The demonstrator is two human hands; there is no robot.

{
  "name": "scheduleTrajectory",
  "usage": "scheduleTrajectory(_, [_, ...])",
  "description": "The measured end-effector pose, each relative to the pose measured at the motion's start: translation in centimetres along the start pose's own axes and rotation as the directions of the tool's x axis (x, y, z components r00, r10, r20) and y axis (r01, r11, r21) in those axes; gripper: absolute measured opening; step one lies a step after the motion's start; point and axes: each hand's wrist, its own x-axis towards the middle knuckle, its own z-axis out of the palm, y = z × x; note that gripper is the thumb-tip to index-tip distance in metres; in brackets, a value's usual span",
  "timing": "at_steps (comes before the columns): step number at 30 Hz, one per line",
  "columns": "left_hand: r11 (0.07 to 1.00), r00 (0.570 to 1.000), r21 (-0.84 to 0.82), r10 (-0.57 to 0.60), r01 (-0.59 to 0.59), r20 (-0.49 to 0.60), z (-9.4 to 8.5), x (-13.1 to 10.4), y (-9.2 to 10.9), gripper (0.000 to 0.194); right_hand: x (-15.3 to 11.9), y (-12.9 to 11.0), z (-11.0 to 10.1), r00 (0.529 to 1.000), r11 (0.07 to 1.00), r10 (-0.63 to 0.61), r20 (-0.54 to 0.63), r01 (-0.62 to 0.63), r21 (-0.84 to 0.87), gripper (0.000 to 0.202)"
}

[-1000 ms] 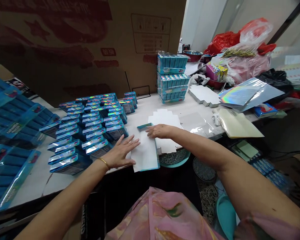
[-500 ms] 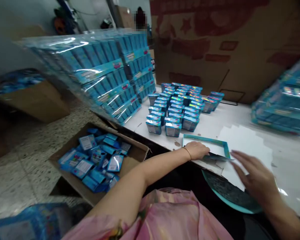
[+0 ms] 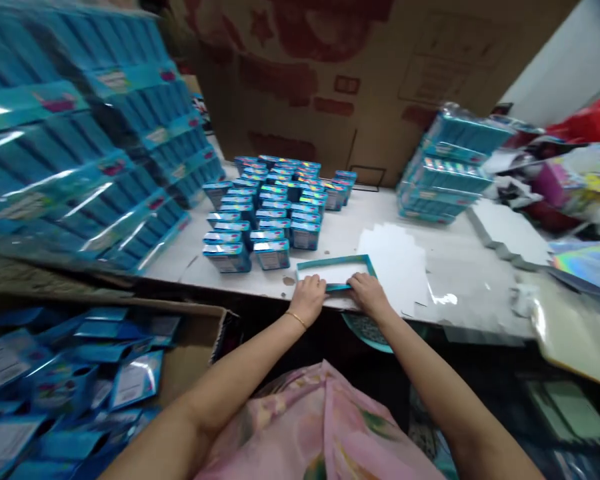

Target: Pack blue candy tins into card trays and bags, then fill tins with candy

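Observation:
A shallow cardboard tray, turquoise at the rim and white inside, lies at the table's front edge. My left hand is closed on its near wall at the left. At the right end of that same wall, my right hand grips it with bent fingers. The stretch of wall between both hands looks dark blue. Just beyond and to the left stand rows of small blue boxes, upright and close together. White flat card sheets lie fanned in a pile to the right of the tray.
Wrapped display packs of blue boxes rise at the left. A carton of loose blue boxes sits below them. Stacked filled trays stand at the back right, before a large brown carton. A turquoise-rimmed basin is under the table edge.
My right hand has come in from the right and taken hold of the tray's near wall. My left hand stays on it. The view has swung to the right.

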Motion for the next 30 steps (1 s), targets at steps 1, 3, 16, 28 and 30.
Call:
scheduleTrajectory(1, [0.999,1.0,0.038,0.013,-0.013,0.008,0.5,0.2,-0.1,0.019,0.0,0.1,-0.2,1.0,1.0,-0.001,0.02,0.002,-0.012,0.012])
scheduleTrajectory(3, [0.993,0.997,0.099,0.065,-0.068,0.034,1.1,0.5,-0.4,0.019,-0.1,0.2,-0.3,0.999,1.0,-0.011,0.04,0.012,-0.023,0.012])
scheduleTrajectory(16, [0.97,0.944,-0.056,0.242,-0.235,0.227,-1.0,1.8,-2.7,0.034,-1.6,0.3,-0.3,0.998,0.988,0.031,0.047,-0.038,0.147,0.022])
scheduleTrajectory(28, [0.991,0.967,0.113,0.034,-0.065,0.254,-1.8,8.6,-1.5,0.028,0.6,-6.8,-1.3,0.999,0.981,-0.046,-0.01,0.047,0.19,0.022])
scheduleTrajectory(30, [0.989,0.951,0.123,0.038,-0.079,0.307,-1.3,8.9,-0.9,0.023,1.4,-7.1,-0.8,0.993,0.979,-0.092,0.07,0.077,0.187,0.012])
